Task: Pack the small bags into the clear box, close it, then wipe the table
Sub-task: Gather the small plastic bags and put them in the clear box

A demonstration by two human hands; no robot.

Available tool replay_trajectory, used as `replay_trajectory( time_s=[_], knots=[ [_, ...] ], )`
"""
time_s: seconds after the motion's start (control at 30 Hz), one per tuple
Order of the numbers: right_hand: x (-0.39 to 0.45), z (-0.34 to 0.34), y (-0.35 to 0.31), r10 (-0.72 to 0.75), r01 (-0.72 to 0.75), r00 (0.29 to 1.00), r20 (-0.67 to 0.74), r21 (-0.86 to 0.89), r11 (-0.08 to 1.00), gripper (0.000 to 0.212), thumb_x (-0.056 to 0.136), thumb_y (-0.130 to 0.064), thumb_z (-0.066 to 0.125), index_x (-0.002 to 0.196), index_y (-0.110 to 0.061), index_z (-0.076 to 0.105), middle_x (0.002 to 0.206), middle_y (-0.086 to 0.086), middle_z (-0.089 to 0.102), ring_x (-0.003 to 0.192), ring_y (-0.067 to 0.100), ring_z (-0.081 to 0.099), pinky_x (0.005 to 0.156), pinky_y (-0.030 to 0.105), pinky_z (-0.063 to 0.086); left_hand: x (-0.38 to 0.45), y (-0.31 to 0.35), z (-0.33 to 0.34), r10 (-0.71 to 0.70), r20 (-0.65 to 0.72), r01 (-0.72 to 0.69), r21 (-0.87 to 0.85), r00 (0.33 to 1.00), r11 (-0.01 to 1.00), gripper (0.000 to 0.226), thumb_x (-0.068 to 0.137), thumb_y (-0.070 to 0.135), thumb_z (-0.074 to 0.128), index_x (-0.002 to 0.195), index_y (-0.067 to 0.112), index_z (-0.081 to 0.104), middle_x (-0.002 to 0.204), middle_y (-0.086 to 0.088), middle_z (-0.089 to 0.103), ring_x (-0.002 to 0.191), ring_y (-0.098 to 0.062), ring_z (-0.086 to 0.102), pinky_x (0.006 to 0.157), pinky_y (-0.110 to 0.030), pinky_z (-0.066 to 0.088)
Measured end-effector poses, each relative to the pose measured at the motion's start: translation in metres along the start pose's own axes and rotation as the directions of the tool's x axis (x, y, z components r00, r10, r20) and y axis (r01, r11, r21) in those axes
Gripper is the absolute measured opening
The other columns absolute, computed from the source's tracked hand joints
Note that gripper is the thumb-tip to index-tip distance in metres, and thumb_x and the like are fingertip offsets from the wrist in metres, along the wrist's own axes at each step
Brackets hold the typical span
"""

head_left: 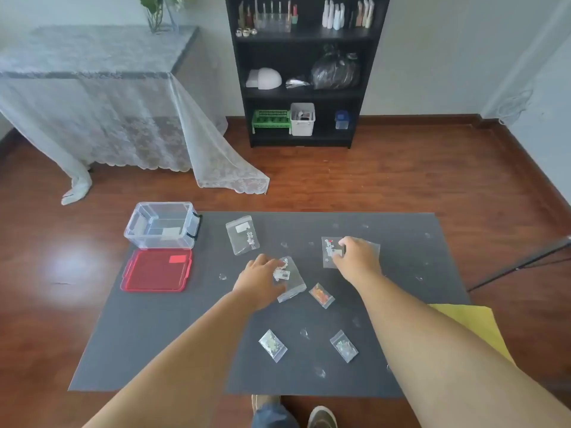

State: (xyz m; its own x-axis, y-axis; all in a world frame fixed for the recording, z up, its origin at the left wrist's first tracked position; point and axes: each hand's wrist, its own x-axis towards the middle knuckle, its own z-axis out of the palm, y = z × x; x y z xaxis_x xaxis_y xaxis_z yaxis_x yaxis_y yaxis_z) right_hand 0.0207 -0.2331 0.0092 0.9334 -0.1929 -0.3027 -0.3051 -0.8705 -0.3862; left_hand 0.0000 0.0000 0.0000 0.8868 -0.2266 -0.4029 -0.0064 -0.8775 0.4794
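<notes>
Shoes and forearms: a pair of shoes (pixel 321 417) is standing at the bottom edge, with both bare forearms reaching out above them over the table.
Table: the dark grey table (pixel 173 329) is carrying everything, with small wet-looking marks scattered across it.
Clear box: the clear box (pixel 162 225) is sitting open at the far left corner, well apart from both hands.
Red lid: the red lid (pixel 156 270) is lying flat just in front of the box.
Yellow cloth: the yellow cloth (pixel 472 325) is showing past the right forearm at the table's right edge.
Left hand: the left hand (pixel 258 281) is pressing down on a barcode bag (pixel 290 284), fingers curled over its near-left side.
Right hand: the right hand (pixel 358 257) is pinching a flower-print bag (pixel 332 251) with its fingers closed on it.
Loose bags: a larger bag (pixel 242 235) is lying beyond the left hand; an orange bag (pixel 322 295) is lying between the wrists; two small bags (pixel 272 345) (pixel 344 346) are lying nearer, between the forearms.
</notes>
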Motion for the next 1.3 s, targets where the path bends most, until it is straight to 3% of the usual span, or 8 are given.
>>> replay_trajectory(
  time_s=[0.23,0.43,0.63,0.73,0.8,0.97,1.13,1.3],
  knots=[
    [0.009,0.019,-0.013,0.175,-0.169,0.981,-0.078,0.072,0.983,0.048,0.080,-0.042,0.070,0.116,-0.013,0.054,0.119,0.007,0.054,0.110,0.029,0.051,0.080,0.037,0.047,0.033,0.010,-0.021,0.331,0.161,-0.368,0.368,0.930,0.854,0.056,0.086,0.031,0.056,0.139,0.041,0.039,0.144,0.009,0.036,0.124,-0.023,0.036,0.103,-0.036,0.035],
    [0.011,0.027,-0.018,0.269,-0.260,0.961,-0.065,0.116,0.959,0.054,0.077,-0.040,0.076,0.114,-0.015,0.047,0.117,0.010,0.050,0.107,0.032,0.052,0.078,0.038,0.048,0.046,0.012,-0.032,0.336,0.337,-0.472,0.523,0.879,0.709,0.059,0.083,0.033,0.062,0.138,0.040,0.040,0.141,0.005,0.037,0.123,-0.024,0.036,0.097,-0.036,0.035],
    [0.012,0.029,-0.018,0.347,-0.323,0.938,-0.014,0.329,0.887,0.052,0.074,-0.025,0.080,0.110,-0.021,0.043,0.109,0.007,0.048,0.091,0.030,0.057,0.070,0.037,0.047,0.047,0.012,-0.034,0.335,0.312,-0.457,0.566,0.889,0.686,0.054,0.073,0.041,0.074,0.121,0.033,0.052,0.126,0.002,0.044,0.115,-0.024,0.040,0.092,-0.035,0.038],
    [0.010,0.031,-0.014,0.302,-0.262,0.953,-0.041,0.392,0.882,0.042,0.080,-0.013,0.073,0.109,-0.020,0.044,0.108,0.007,0.053,0.069,0.020,0.053,0.052,0.029,0.035,0.043,0.008,-0.039,0.337,0.260,-0.425,0.503,0.905,0.752,0.041,0.073,0.038,0.073,0.110,0.030,0.056,0.118,0.006,0.049,0.109,-0.022,0.043,0.082,-0.031,0.037],
    [0.006,0.031,-0.012,0.286,-0.232,0.956,-0.061,0.436,0.869,0.034,0.084,-0.008,0.066,0.109,-0.019,0.046,0.106,0.006,0.055,0.068,0.020,0.051,0.047,0.026,0.029,0.040,0.005,-0.043,0.312,0.228,-0.381,0.398,0.922,0.834,0.028,0.077,0.031,0.069,0.104,0.028,0.059,0.111,0.010,0.058,0.105,-0.019,0.049,0.078,-0.030,0.039],
    [-0.008,0.022,-0.010,0.285,-0.174,0.952,-0.114,0.564,0.807,0.025,0.087,-0.003,0.053,0.107,-0.018,0.052,0.088,-0.002,0.052,0.057,0.008,0.048,0.036,0.017,0.031,0.023,-0.004,-0.057,0.191,0.145,-0.207,0.101,0.971,0.973,0.008,0.082,0.023,0.062,0.088,0.028,0.064,0.086,0.016,0.067,0.089,-0.012,0.061,0.078,-0.031,0.050],
    [-0.025,0.009,-0.010,0.319,-0.152,0.932,-0.171,0.615,0.774,0.023,0.087,-0.008,0.050,0.100,-0.027,0.051,0.079,-0.013,0.049,0.059,0.012,0.053,0.044,0.024,0.031,-0.004,-0.016,-0.073,0.189,-0.026,-0.190,-0.053,0.982,0.980,0.008,0.082,0.019,0.066,0.081,0.027,0.066,0.078,0.014,0.067,0.081,-0.008,0.064,0.081,-0.035,0.053],
    [-0.038,0.004,-0.028,0.243,-0.067,0.956,-0.165,0.685,0.726,0.023,0.086,-0.014,0.055,0.100,-0.032,0.050,0.086,-0.017,0.050,0.065,0.014,0.056,0.053,0.027,0.036,-0.035,-0.033,-0.093,0.108,-0.214,-0.133,-0.106,0.971,0.985,0.013,0.083,0.018,0.063,0.081,0.030,0.067,0.081,0.014,0.067,0.080,-0.004,0.063,0.075,-0.026,0.052]
  ],
)
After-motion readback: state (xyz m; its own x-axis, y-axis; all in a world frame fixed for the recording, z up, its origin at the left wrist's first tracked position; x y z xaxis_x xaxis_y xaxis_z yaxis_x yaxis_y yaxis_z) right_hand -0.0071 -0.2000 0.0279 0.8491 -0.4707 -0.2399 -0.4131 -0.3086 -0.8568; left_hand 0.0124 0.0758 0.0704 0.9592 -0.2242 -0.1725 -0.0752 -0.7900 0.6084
